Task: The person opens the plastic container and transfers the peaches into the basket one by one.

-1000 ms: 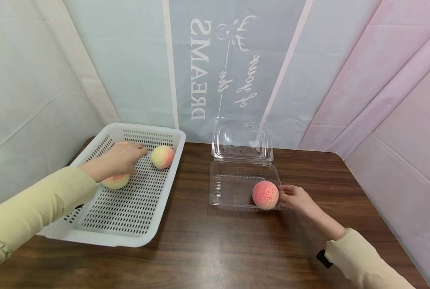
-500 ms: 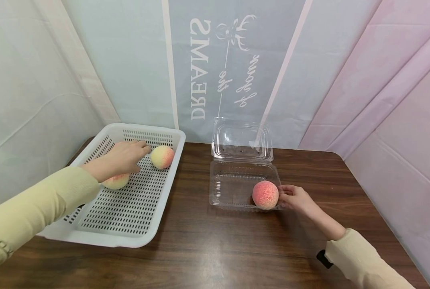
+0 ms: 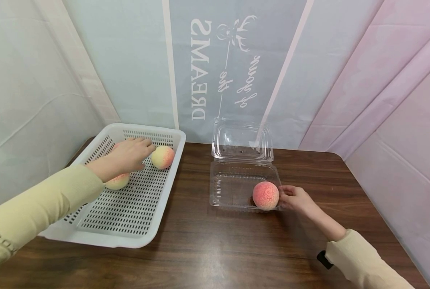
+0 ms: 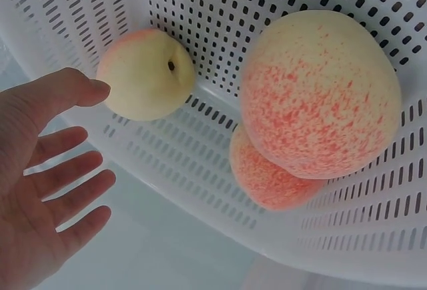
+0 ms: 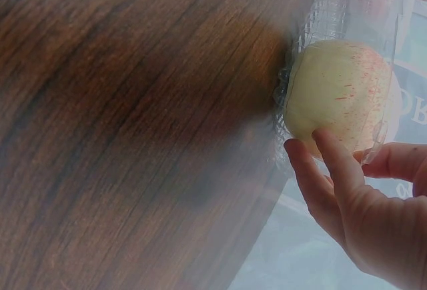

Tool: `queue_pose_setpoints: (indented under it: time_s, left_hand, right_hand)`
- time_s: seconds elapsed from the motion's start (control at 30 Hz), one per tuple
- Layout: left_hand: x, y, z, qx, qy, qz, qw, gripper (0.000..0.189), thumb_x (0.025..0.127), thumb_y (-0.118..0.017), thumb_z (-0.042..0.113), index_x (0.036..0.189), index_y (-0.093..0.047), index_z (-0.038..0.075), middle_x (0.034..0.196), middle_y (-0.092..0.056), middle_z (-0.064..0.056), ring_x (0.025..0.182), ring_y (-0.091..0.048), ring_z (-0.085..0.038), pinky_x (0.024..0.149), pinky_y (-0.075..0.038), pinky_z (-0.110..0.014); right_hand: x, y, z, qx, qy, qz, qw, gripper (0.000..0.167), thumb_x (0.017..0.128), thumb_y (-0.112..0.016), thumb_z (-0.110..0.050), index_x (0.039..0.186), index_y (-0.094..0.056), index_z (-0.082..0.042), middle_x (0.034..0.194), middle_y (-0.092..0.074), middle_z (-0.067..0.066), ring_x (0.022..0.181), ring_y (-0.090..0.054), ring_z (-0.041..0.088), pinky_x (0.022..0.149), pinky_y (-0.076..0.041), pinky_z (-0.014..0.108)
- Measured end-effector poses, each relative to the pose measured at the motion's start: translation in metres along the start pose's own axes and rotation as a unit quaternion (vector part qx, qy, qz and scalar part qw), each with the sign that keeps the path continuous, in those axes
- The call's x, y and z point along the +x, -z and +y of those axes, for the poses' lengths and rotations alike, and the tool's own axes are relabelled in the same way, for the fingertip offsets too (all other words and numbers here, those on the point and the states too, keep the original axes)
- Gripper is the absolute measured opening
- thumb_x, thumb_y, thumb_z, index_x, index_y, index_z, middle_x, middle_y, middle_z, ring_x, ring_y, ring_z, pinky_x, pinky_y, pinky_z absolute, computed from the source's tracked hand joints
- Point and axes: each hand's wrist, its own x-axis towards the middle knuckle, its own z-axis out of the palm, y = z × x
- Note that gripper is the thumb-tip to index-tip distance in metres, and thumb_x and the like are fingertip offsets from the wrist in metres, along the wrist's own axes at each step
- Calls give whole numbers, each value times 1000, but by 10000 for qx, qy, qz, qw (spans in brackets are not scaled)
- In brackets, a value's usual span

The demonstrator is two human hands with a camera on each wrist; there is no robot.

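Observation:
My left hand (image 3: 126,158), fingers stretched out, hovers inside a white slotted plastic basket (image 3: 137,242). Its fingertips are close to a pale yellow peach with a pink side (image 3: 163,157). Two more peaches lie partly hidden under that hand and forearm; in the left wrist view, a large red-speckled peach (image 4: 320,97) overlaps a redder peach (image 4: 277,183). On the right, my right hand (image 3: 298,200) pinches the near right corner of a clear plastic clamshell box (image 3: 233,184), thumb and fingers either side of its wall. A pink-red peach (image 3: 265,195) sits in that corner.
The box's hinged lid (image 3: 241,138) stands raised against the printed backdrop curtain (image 3: 215,72). Basket and box rest apart on a dark wooden table (image 3: 215,245). Pale curtains hang along both sides.
My left hand has moved slightly right and away from me, toward the yellow peach, its fingers spreading straighter. My right hand, the box and its peach have stayed in place.

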Motion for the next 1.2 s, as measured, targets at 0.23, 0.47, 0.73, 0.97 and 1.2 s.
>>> queue_pose_setpoints:
  time_s: [0.23,0.47,0.73,0.97,1.2]
  left_hand:
    - [4,3,1,43,-259,303,9992,51,65,-79,10,110,-56,-3,104,-56,-16,97,-54,-34,79,-44,-47]
    - [9,8,5,125,-419,472,9979,49,63,-80,10,104,-57,-1,97,-56,-14,89,-55,-32,74,-45,-45]
    - [16,14,10,364,-529,458,9969,50,63,-82,15,103,-57,0,97,-56,-13,88,-55,-31,72,-46,-43]
    - [21,16,13,468,-633,612,9950,43,62,-81,14,96,-58,2,92,-56,-12,84,-55,-30,69,-47,-41]
    - [26,18,17,453,-664,579,9951,40,63,-80,15,95,-59,2,91,-56,-11,82,-55,-29,69,-46,-40]
  right_hand:
    - [0,1,-1,-64,43,32,10000,42,90,-47,-6,120,-40,22,107,-56,33,78,-60,14,62,-51,24]
    - [0,1,-1,-28,36,10,10000,43,90,-47,-6,121,-38,23,110,-53,35,81,-61,16,64,-52,25]
    - [0,1,-1,-32,32,7,10000,43,90,-47,-6,121,-38,23,111,-53,36,83,-61,18,65,-52,26]
    - [1,2,0,10,84,-12,10000,43,90,-47,-6,121,-38,23,111,-53,36,84,-62,19,65,-52,26]
    - [0,2,-1,0,67,-7,10000,43,90,-47,-6,121,-38,23,111,-53,36,84,-62,19,65,-52,26]
